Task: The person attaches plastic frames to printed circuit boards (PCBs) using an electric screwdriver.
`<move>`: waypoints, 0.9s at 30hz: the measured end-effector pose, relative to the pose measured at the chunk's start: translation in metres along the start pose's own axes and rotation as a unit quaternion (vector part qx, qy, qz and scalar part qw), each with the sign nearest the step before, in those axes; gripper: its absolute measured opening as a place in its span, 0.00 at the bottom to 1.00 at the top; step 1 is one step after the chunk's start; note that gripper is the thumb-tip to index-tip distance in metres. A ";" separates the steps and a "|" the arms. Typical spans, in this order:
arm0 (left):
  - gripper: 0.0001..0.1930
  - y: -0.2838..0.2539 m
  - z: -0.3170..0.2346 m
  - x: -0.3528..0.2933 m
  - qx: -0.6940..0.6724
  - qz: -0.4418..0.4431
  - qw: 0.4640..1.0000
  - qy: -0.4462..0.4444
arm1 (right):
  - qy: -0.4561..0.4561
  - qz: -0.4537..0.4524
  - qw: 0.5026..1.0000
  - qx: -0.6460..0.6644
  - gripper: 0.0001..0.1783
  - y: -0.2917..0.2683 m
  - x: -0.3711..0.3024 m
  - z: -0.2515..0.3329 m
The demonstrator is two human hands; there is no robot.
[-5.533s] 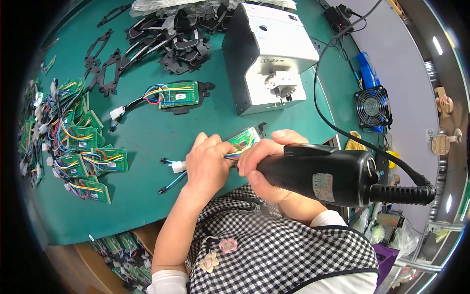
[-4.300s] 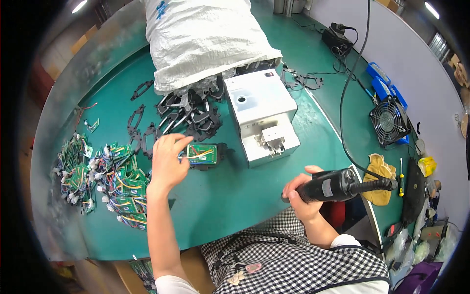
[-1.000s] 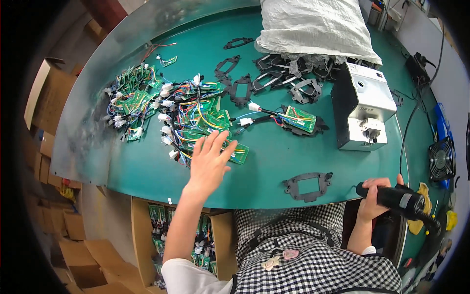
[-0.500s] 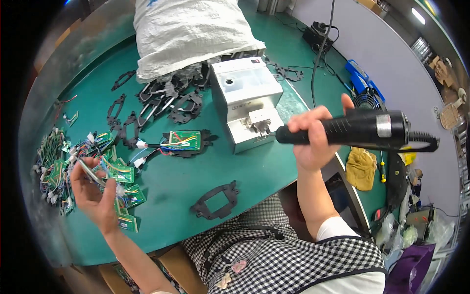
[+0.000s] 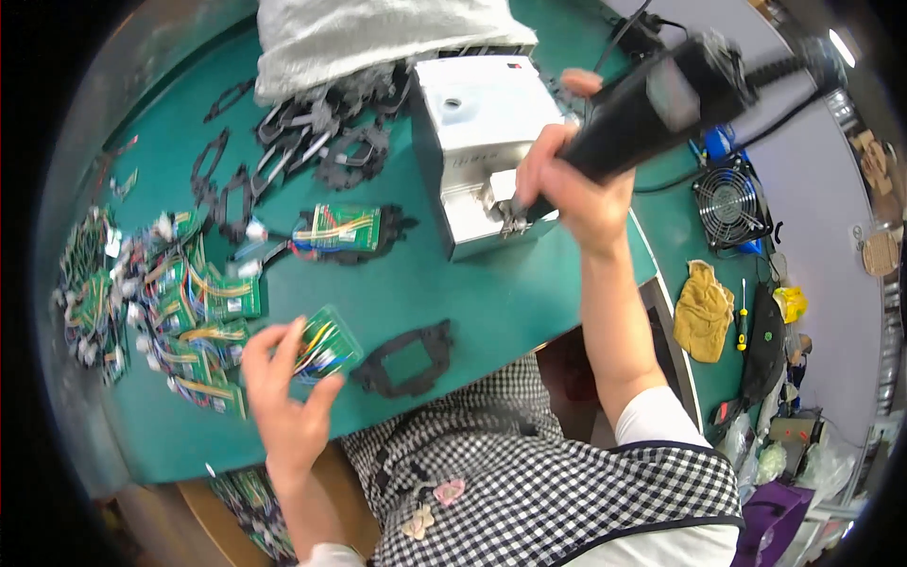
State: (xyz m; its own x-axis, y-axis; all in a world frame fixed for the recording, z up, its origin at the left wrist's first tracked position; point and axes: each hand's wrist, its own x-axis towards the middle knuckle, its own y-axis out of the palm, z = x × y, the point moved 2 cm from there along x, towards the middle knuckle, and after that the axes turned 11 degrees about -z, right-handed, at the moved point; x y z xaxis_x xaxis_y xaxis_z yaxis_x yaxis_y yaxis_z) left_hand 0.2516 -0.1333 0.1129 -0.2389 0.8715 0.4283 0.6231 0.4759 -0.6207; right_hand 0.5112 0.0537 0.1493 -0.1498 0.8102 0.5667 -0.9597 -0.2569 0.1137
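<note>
My left hand [image 5: 282, 392] pinches a small green circuit board [image 5: 333, 342] with coloured wires, held above the table just left of a flat black plastic frame [image 5: 440, 348]. My right hand [image 5: 590, 203] is wrapped round a thick black electric screwdriver [image 5: 628, 128] with a coiled cord. The screwdriver's narrow end points down at the front outlet of a white box-shaped screw feeder [image 5: 487, 99]; blur hides whether they touch. Beyond the left hand, another wired board [image 5: 351, 227] lies on a black frame [image 5: 395, 227]. Several more wired boards [image 5: 231, 298] are heaped at the left.
A white woven sack [image 5: 378, 38] stands at the back, with several black frames [image 5: 354, 156] in front of it. On the right are a small fan [image 5: 727, 203], a tan glove [image 5: 704, 312] and a yellow-handled screwdriver [image 5: 743, 331]. The table's near edge runs beside my apron.
My left hand has moved right from the heap, bringing a circuit board. My right hand has tilted the electric screwdriver, bringing its narrow end to the feeder's outlet. The view has shifted slightly.
</note>
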 end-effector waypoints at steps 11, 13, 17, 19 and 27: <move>0.27 0.055 -0.022 -0.031 0.093 0.079 0.992 -0.026 | 0.045 -0.145 0.984 0.091 0.42 0.060 -0.085 0.011; 0.28 0.060 -0.023 -0.033 0.090 0.084 0.992 -0.027 | 0.057 -0.140 0.984 0.096 0.43 0.070 -0.091 0.008; 0.28 0.068 -0.022 -0.038 0.076 0.094 0.992 -0.041 | 0.090 -0.105 0.987 0.086 0.44 0.079 -0.096 -0.004; 0.28 0.069 -0.021 -0.039 0.068 0.094 0.992 -0.051 | 0.099 -0.091 0.988 0.081 0.44 0.082 -0.096 -0.007; 0.28 0.072 -0.015 -0.037 0.056 0.093 0.991 -0.080 | 0.103 -0.056 0.992 0.037 0.43 0.085 -0.097 -0.020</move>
State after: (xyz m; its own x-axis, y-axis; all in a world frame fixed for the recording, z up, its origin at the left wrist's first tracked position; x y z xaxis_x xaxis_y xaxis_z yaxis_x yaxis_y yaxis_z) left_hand 0.3161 -0.1335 0.0623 -0.2489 0.9485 0.1961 0.5829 0.3084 -0.7517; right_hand 0.4397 -0.0360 0.0881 -0.0964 0.9240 0.3701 -0.9539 -0.1920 0.2307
